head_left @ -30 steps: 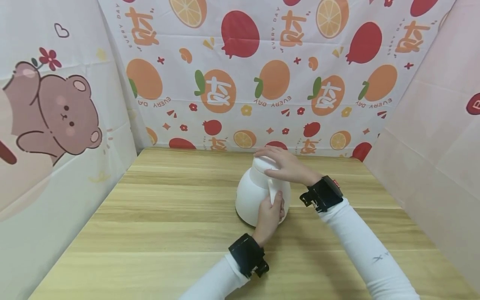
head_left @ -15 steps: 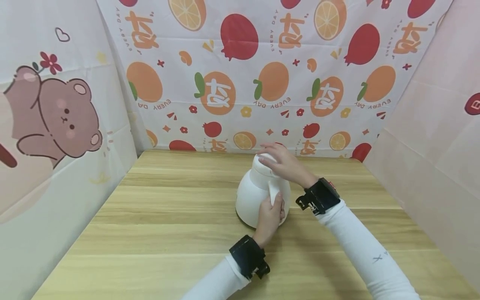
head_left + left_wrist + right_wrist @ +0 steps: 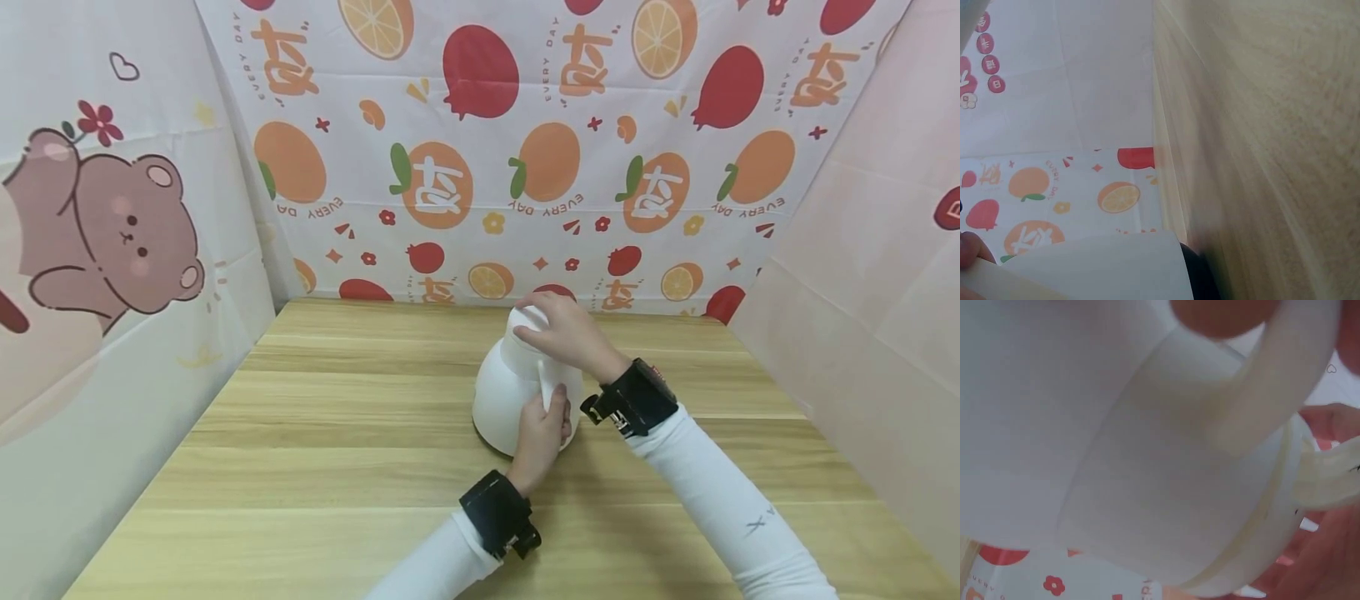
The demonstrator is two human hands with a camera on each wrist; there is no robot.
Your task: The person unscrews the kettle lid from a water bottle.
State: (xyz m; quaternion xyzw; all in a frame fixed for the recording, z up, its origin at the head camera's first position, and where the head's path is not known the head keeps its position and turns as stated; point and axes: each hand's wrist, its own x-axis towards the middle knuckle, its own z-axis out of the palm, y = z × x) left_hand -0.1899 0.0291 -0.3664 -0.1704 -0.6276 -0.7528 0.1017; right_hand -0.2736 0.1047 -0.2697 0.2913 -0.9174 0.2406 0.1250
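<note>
Now, short of the tabletop's [image 3: 262, 433] back edge, the jug handle [image 3: 544, 381] is gripped by the left hand [image 3: 538, 433], the still-seated lid [image 3: 528, 317] by the right hand [image 3: 576, 335].

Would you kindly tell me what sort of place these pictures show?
Probably a makeshift recording booth: creased printed sheets enclose three sides of a wood-grain table, and the person wears black devices on both wrists.

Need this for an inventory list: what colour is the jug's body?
White; the jug's body shows best in the head view.
</note>
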